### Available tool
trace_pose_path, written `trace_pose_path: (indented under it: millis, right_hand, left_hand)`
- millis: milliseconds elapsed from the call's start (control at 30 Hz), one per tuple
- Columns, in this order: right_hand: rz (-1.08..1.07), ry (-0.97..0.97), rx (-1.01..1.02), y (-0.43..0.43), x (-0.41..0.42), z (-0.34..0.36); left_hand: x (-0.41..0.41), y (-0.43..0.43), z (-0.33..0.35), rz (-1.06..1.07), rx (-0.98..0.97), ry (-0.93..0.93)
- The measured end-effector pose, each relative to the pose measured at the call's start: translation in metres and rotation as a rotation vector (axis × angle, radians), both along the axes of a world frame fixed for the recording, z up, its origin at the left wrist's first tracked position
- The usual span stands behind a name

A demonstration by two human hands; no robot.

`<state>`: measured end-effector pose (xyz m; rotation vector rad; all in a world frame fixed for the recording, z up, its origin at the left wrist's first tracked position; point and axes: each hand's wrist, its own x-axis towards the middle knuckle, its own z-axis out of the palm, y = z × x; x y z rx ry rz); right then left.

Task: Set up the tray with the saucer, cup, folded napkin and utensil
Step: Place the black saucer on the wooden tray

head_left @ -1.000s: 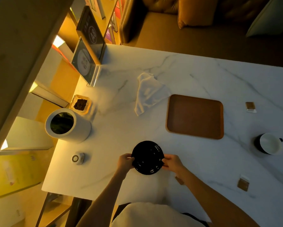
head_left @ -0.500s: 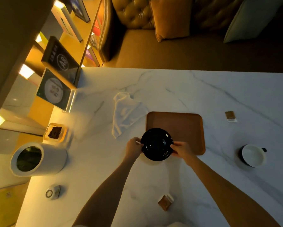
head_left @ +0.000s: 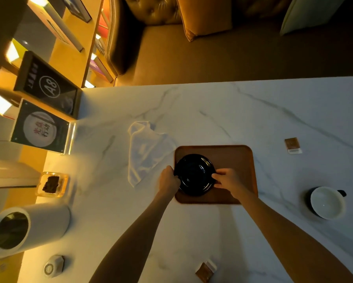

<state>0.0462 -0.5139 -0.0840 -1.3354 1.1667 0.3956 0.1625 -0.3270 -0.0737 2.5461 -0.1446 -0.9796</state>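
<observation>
A black saucer (head_left: 194, 174) lies over the left half of the brown tray (head_left: 234, 158) on the white marble table. My left hand (head_left: 168, 178) grips the saucer's left rim and my right hand (head_left: 227, 178) grips its right rim. A crumpled white napkin (head_left: 147, 152) lies on the table just left of the tray. The cup (head_left: 325, 202), dark outside and white inside, stands to the right of the tray, near the table's right side. No utensil shows in the view.
Two small brown packets lie on the table, one (head_left: 292, 145) right of the tray and one (head_left: 205, 271) near the front edge. At the left stand a white cylinder container (head_left: 28, 227), a glass dish (head_left: 52, 183), a small round device (head_left: 54, 265) and sign stands (head_left: 41, 129).
Both hands carried the saucer from the table's near edge forward onto the left part of the tray. The view shifted forward with them.
</observation>
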Motion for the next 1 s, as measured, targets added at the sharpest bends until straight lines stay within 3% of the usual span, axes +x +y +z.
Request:
trace_pose_path:
  millis: [233, 600, 1000]
  right_hand:
    - [0.216, -0.082, -0.274, 0.004, -0.012, -0.01]
    - [0.188, -0.153, -0.305, 0.006, -0.02, -0.02]
    - [0.155, -0.163, -0.303, 0.009, -0.02, -0.023]
  left_hand:
    - [-0.007, 0.004, -0.009, 0.07, -0.04, -0.051]
    - [-0.016, 0.007, -0.02, 0.298, -0.164, -0.021]
    - [-0.018, 0.005, -0.022, 0.303, -0.155, -0.034]
